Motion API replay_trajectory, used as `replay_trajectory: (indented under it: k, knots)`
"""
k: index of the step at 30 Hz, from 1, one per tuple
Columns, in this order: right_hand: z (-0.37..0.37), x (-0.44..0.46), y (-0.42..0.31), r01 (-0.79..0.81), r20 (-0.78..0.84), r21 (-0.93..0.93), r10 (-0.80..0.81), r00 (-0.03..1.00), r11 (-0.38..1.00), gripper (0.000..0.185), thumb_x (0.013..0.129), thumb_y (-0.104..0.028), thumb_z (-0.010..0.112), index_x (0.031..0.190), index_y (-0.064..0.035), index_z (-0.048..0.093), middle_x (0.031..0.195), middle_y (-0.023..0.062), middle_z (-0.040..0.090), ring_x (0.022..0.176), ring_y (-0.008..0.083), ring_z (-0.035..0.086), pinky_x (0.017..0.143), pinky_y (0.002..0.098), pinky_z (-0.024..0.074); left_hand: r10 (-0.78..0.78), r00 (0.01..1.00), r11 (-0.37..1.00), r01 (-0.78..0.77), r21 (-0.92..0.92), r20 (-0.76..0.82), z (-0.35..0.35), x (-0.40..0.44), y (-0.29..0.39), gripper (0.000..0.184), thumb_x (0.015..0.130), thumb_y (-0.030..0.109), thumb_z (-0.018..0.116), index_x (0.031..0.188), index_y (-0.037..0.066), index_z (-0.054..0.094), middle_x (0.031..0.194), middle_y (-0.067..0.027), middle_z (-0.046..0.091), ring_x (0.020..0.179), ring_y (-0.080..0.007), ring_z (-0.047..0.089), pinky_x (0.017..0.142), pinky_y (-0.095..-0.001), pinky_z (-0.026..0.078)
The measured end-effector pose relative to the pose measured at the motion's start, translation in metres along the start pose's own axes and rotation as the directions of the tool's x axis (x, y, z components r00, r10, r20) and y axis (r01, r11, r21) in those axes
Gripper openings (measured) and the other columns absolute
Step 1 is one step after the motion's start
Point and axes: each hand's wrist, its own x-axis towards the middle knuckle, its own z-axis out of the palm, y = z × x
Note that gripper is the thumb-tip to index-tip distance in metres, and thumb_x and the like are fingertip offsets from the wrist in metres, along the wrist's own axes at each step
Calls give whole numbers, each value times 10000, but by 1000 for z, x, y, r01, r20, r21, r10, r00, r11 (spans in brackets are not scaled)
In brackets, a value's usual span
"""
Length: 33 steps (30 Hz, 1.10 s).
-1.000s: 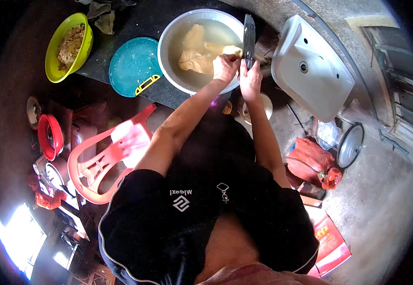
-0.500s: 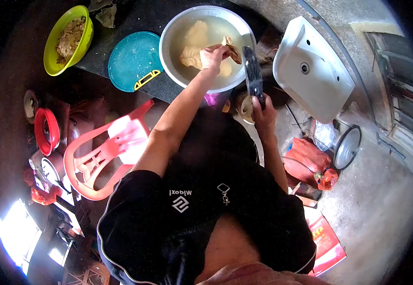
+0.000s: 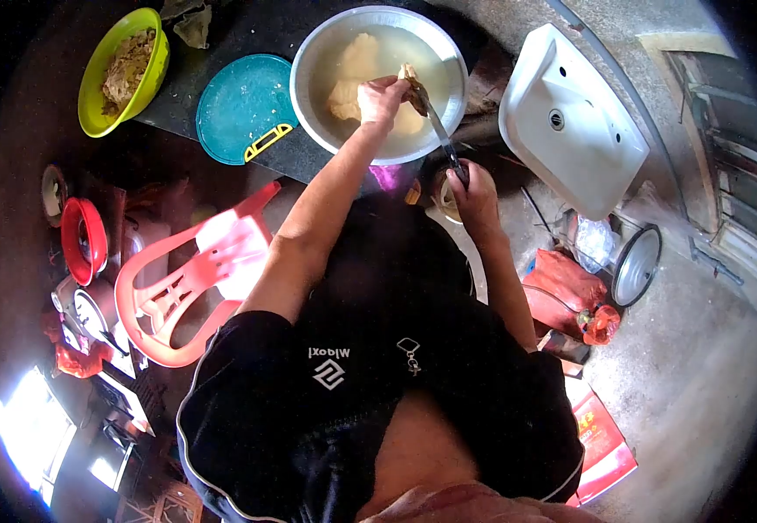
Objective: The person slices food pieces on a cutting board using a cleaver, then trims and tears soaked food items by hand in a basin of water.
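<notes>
My left hand (image 3: 380,100) pinches a small brownish piece of food (image 3: 411,85) above a large metal basin (image 3: 302,109). My right hand (image 3: 472,190) is wrapped round the dark handle of a knife (image 3: 441,131), low at the basin's right edge. The blade points up and left, its tip at the held piece. Cloudy water fills the basin, and pale yellowish pieces (image 3: 359,59) lie in it to the left of and beneath my left hand.
A teal round board (image 3: 241,105) with a yellow handle lies left of the basin. Farther left is a green bowl (image 3: 159,63) of food. A white sink (image 3: 570,148) stands right, a pink chair (image 3: 195,279) lower left, and a red bag (image 3: 561,283) lower right.
My left hand moved left and down from the basin's right rim with the piece. My right hand lowered, and the knife turned from its broad side to a narrow, slanted view, meeting the piece.
</notes>
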Motion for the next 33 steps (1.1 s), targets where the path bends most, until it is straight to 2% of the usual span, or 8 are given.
replay_trajectory:
  k: [12, 14, 16, 17, 18, 19, 20, 33]
  knots:
    - [-4, -19, 34, -140, 127, -138, 158, 979, 981, 333, 907, -293, 526, 1068, -7, 470, 919, 247, 608, 851, 431, 586, 707, 488, 477, -245, 966, 931, 211, -298, -83, 0, -2, 13, 195, 754, 20, 637, 915, -89, 631, 798, -153, 656, 654, -221, 651, 633, -327, 569]
    - [-12, -27, 46, -217, 199, -146, 243, 949, 965, 325, 907, -287, 529, 1072, -14, 468, 937, 247, 607, 859, 430, 587, 708, 491, 479, -132, 991, 989, 131, -70, -9, -9, 8, 25, 209, 757, 60, 647, 942, -36, 639, 835, -124, 654, 715, -213, 642, 675, -332, 551]
    - [-17, -37, 48, -172, 185, -90, 186, 965, 981, 353, 898, -276, 544, 1142, -36, 456, 962, 237, 610, 886, 420, 590, 732, 486, 481, 117, 971, 917, -186, 352, 209, -29, 15, 31, 229, 758, 110, 658, 971, 25, 646, 874, -90, 647, 787, -206, 627, 723, -337, 524]
    - [-22, -41, 47, -161, 185, -72, 172, 968, 984, 361, 897, -271, 545, 1158, -41, 451, 965, 234, 611, 891, 416, 591, 739, 480, 481, 184, 944, 869, -287, 403, 275, -36, 17, 28, 258, 755, 182, 661, 999, 101, 646, 918, -49, 630, 868, -195, 588, 771, -335, 474]
    - [-30, -38, 40, -147, 181, -57, 155, 971, 987, 370, 896, -266, 547, 1175, -45, 446, 967, 231, 612, 896, 411, 593, 746, 473, 482, -106, 987, 984, 87, 155, 118, -29, 22, 30, 208, 772, 96, 641, 954, -5, 633, 884, -117, 637, 796, -221, 623, 738, -334, 524]
    - [-34, -33, 34, -150, 171, -20, 151, 974, 988, 370, 895, -262, 547, 1176, -42, 449, 970, 228, 612, 900, 408, 593, 751, 465, 481, -383, 922, 908, 365, -207, -52, -21, 29, 46, 170, 789, 11, 622, 909, -110, 620, 851, -184, 645, 725, -248, 657, 705, -332, 575]
    - [-35, -29, 28, -158, 162, 17, 153, 975, 987, 369, 895, -258, 548, 1178, -40, 451, 973, 226, 612, 904, 405, 592, 756, 457, 481, -685, 723, 676, 585, -449, -89, -18, 32, 63, 141, 777, -17, 626, 864, -128, 627, 809, -197, 647, 676, -251, 662, 677, -323, 585]
    - [-12, 20, 1, -48, 134, 100, 34, 990, 994, 320, 882, -253, 570, 1088, -21, 489, 911, 232, 612, 857, 397, 599, 718, 423, 482, -737, 669, 636, 643, -427, -92, -18, 20, 66, 114, 784, -17, 629, 859, -103, 624, 830, -170, 637, 708, -247, 651, 667, -346, 580]
